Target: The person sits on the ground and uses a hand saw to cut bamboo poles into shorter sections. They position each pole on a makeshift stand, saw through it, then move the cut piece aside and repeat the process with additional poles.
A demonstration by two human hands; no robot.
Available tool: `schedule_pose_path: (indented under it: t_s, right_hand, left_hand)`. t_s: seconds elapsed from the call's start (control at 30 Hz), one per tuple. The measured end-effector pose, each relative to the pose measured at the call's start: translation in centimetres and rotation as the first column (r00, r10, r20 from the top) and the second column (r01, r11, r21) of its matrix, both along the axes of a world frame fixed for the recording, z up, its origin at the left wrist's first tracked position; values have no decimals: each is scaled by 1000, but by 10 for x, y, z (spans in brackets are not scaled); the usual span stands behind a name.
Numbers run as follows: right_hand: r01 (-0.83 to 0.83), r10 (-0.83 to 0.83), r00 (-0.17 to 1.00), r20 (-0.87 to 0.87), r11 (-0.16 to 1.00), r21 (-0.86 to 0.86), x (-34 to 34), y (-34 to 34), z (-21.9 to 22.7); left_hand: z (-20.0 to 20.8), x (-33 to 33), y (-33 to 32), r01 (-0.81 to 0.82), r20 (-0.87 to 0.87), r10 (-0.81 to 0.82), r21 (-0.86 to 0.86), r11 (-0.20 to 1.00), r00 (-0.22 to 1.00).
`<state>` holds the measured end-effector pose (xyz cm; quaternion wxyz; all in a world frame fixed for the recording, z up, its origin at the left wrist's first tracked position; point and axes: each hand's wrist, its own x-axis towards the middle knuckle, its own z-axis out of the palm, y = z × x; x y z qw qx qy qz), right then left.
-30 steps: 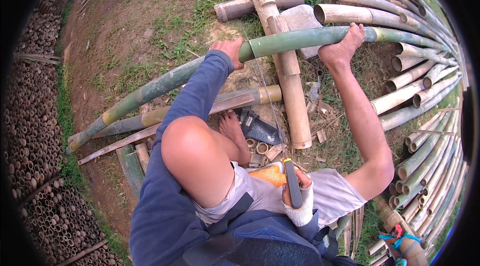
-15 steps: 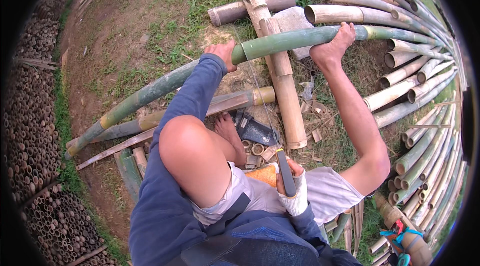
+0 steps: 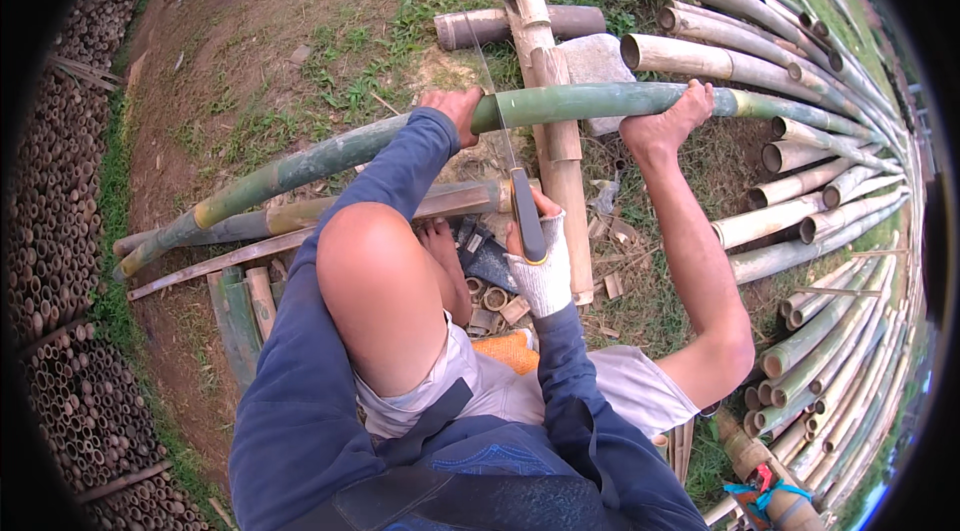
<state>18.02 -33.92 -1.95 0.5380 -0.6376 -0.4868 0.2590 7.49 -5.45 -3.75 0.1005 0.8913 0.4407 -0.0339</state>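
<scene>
A long green bamboo pole [image 3: 575,103] lies crosswise before me, propped on a pale bamboo stand [image 3: 560,179]. My left hand [image 3: 452,113] is closed round the pole from above. In my right hand [image 3: 542,231], which wears a white fingerless glove, I grip the dark handle of a handsaw [image 3: 526,211]. Its thin blade crosses the pole just right of my left hand and sticks out beyond the far side. How deep the blade sits in the bamboo is not visible. My bare right foot [image 3: 668,123] presses on the pole farther right.
Stacked bamboo poles [image 3: 690,56] fan out on the right. Bundled cut bamboo pieces [image 3: 60,191] fill the left edge. A grey stone block [image 3: 597,61] stands behind the stand. Near my left foot [image 3: 445,266] lie a dark sheath-like item, short rings and offcuts [image 3: 495,299].
My right hand has pushed the saw forward, away from my body, so the handle is now close to the pole. My left hand and right foot keep their hold on it.
</scene>
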Motion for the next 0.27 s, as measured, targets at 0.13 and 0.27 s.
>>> schedule_pose_path:
  t_s: [0.13, 0.27]
  right_hand:
    - [16, -4, 961, 277, 999, -40, -3, -123, 24]
    - [-16, 58, 952, 300, 990, -141, 4, -174, 35]
  left_hand:
    - [-4, -2, 7, 6, -6, -7, -45, 999, 1000]
    - [4, -4, 7, 29, -17, -30, -85, 996, 999]
